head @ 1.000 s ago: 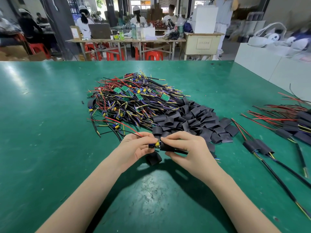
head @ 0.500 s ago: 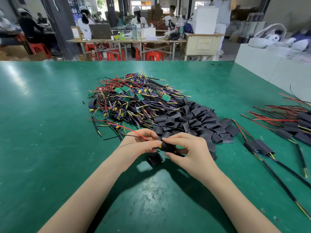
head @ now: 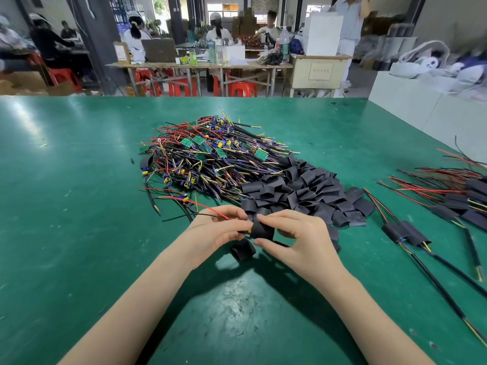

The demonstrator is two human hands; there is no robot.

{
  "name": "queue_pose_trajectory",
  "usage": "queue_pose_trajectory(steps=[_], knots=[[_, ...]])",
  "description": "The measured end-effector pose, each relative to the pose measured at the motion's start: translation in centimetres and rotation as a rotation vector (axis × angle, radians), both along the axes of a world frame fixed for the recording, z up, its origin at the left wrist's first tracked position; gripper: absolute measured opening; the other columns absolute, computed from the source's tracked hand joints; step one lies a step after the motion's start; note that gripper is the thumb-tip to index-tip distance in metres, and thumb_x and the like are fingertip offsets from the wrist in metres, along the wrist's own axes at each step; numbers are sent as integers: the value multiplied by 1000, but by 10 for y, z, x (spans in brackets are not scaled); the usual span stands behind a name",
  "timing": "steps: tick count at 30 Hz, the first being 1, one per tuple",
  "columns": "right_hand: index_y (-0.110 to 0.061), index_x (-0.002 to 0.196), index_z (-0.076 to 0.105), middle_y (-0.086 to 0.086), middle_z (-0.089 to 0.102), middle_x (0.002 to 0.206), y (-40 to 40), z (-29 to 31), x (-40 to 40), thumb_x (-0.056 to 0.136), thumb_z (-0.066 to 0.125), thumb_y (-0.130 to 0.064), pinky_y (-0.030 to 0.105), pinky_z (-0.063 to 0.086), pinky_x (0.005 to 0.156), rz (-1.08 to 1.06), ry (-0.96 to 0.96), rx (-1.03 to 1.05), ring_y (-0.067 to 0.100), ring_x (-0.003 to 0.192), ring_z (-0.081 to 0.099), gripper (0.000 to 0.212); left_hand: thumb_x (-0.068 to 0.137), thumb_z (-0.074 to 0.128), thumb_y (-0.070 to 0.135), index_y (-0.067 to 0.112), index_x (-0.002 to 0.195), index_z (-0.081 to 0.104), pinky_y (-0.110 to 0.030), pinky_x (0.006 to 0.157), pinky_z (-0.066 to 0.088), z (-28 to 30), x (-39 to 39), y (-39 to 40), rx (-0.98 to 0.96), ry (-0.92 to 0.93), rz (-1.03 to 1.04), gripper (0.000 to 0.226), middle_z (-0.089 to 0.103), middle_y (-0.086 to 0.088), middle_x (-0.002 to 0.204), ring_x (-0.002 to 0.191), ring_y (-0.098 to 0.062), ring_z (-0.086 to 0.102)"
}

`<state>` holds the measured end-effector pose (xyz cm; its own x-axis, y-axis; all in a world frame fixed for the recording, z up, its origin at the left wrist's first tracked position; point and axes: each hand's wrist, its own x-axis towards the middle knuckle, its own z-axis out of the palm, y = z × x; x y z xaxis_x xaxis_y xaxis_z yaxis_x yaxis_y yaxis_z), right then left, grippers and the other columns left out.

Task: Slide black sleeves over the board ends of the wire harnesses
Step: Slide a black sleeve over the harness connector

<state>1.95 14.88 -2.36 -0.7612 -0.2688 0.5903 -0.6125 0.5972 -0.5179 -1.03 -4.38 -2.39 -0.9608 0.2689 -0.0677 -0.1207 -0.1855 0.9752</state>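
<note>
Green table (head: 66, 233), head view. Left of centre, toward the far edge: big tangled harness pile (head: 210, 159), red, black, yellow and purple wires with small green boards mixed in. One loose black piece (head: 145, 162) sits at the pile's left edge.

Near centre, both hands meet above the table. Left hand (head: 214, 231) has fingers curled, pinching a harness end; its red wire (head: 208, 208) and a black wire run off to the left toward the pile. A bit of yellow shows right where the hands meet. Right hand (head: 295, 238) pinches a black sleeve (head: 261, 229) between thumb and fingers, sleeve mouth facing the left hand and touching the harness end. How far the board is inside: cannot tell, fingers cover it.

Spare sleeve (head: 243, 249) lies on the table just under the hands.

Right of the harness pile, touching it: heap of loose sleeves (head: 311, 191), flattened black tubes, reaching from table centre toward the right hand.

Further right, two sleeved harnesses (head: 405, 231) lie side by side, black cables trailing to the near-right corner. At the right edge: stack of done harnesses (head: 463, 191), red wires fanning left.
</note>
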Motion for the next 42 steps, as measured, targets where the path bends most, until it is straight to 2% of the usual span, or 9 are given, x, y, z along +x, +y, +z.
queue_pose_trajectory(steps=[4,12,20,24,27,29,32,36,42], knots=[[-17,104,75,-2,74,78,-1,-1,1,72,79,-42,35,55,59,-176,77,36,15,68,69,40,68,73,3,4,80,64,-20,64,54,0,-2,-1,76,-21,19,16,66,-6,76,65,-13,63],[-13,109,73,1,73,80,-6,-5,1,76,81,-23,37,55,66,-89,28,-39,15,70,67,35,65,76,7,10,72,66,-20,65,55,-5,-2,-2,91,30,46,12,67,-4,74,68,-12,65],[-15,108,74,-21,60,79,-2,-1,-5,70,84,-18,7,46,72,-132,40,-127,-6,74,58,39,70,77,9,9,94,77,-22,76,56,-4,-8,-11,223,-11,-103,24,74,-9,96,83,-17,71],[-17,104,74,-22,62,79,-1,-1,-4,69,86,-16,16,51,72,-112,24,-120,-1,73,61,37,74,71,5,13,91,78,-23,77,56,-7,-8,-11,198,-57,-127,20,74,-9,97,84,-17,71],[-25,100,75,-27,61,74,0,2,-3,69,85,-18,9,47,67,-73,-3,-160,0,71,62,34,80,65,3,7,108,74,-27,82,56,-5,-6,-12,249,-131,-235,29,71,-15,110,93,-22,70],[-30,99,74,-22,63,71,-1,4,-1,69,84,-19,8,44,66,-22,-27,-173,3,72,62,33,78,71,7,-3,120,66,-32,88,55,-2,-5,-11,323,-219,-340,43,65,-21,120,100,-28,67],[-28,96,71,-16,61,73,-4,5,0,67,85,-19,12,44,67,-8,-39,-185,9,79,59,33,68,80,14,-8,113,67,-34,91,54,2,-1,-7,432,-318,-441,52,65,-24,119,101,-29,67],[-25,94,71,-12,58,85,-3,6,-1,69,84,-23,23,44,56,-24,24,-151,14,89,51,28,61,86,14,-13,119,61,-37,88,56,6,2,-5,431,-383,-393,69,56,-34,128,99,-32,66],[-21,96,71,-7,60,88,-8,2,-1,68,80,-22,26,43,60,15,20,-147,14,86,52,29,54,90,21,-2,101,75,-30,80,57,4,3,1,370,-367,-356,54,71,-17,106,87,-20,70]])
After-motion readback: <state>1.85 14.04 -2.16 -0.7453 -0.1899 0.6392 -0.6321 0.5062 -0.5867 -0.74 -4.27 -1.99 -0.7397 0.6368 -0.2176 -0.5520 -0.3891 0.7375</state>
